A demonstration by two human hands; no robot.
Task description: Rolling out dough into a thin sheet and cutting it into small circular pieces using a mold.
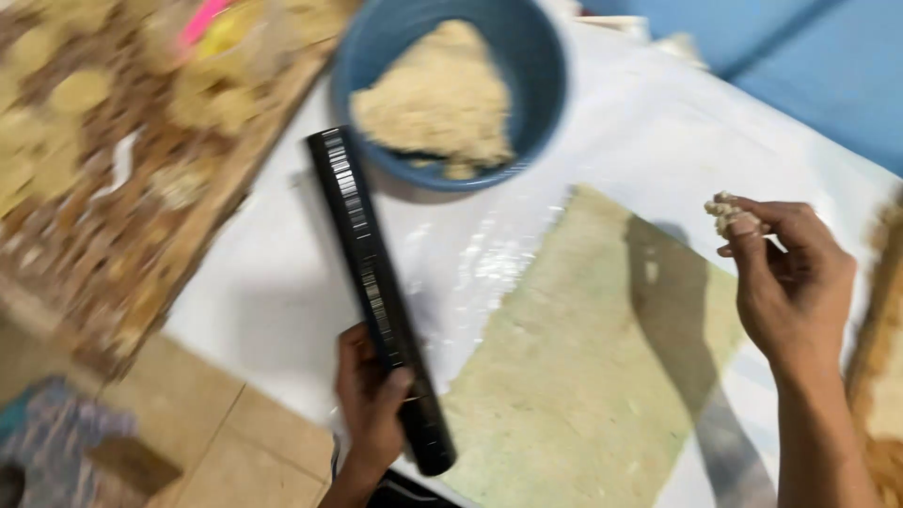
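My left hand point(370, 400) grips the near end of a long black tube point(372, 282) with pale stripe marks, which lies slanted over a white plastic-covered surface point(282, 273). My right hand point(790, 277) is raised at the right and pinches a small lump of pale dough point(726, 214) in its fingertips. Below it lies a flat, rolled-out sheet of beige dough point(583, 376). A blue bowl point(541, 56) at the top holds a mound of crumbly dough point(442, 94).
A wooden tray point(113, 207) with several round dough pieces sits at the left, with a pink and yellow object point(212, 28) on it. Tan floor tiles point(216, 442) show below. Another board edge point(879, 329) stands at the far right.
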